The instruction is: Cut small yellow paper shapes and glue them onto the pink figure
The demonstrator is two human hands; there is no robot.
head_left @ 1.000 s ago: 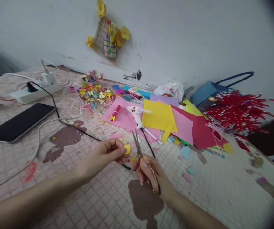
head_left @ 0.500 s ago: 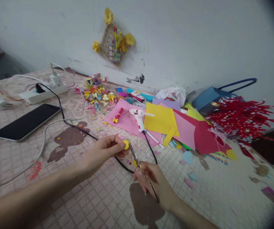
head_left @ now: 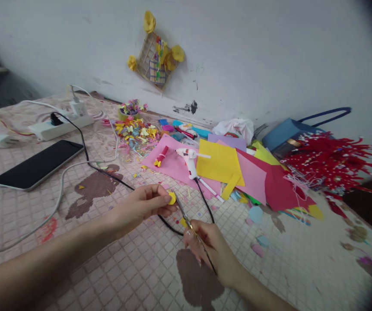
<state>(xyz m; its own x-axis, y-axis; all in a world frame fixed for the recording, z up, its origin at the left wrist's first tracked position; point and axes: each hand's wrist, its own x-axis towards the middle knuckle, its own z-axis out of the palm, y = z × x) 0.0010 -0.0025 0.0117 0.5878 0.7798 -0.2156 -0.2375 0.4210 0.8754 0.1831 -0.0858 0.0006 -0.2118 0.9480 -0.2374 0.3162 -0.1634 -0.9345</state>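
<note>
Our left fingers (head_left: 160, 201) are pinched closed on a small yellow paper piece (head_left: 172, 198), held above the desk (head_left: 134, 272). Our right fingers (head_left: 190, 236) curl around the handles of the scissors (head_left: 182, 209), whose blades reach the piece's right edge; we can't tell if they touch. Beyond, a glue gun (head_left: 190, 162) lies on a pink sheet (head_left: 175, 168).

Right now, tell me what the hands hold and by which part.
Left hand: small yellow piece, pinched by its left edge. Right hand: scissors, by the handles.
</note>
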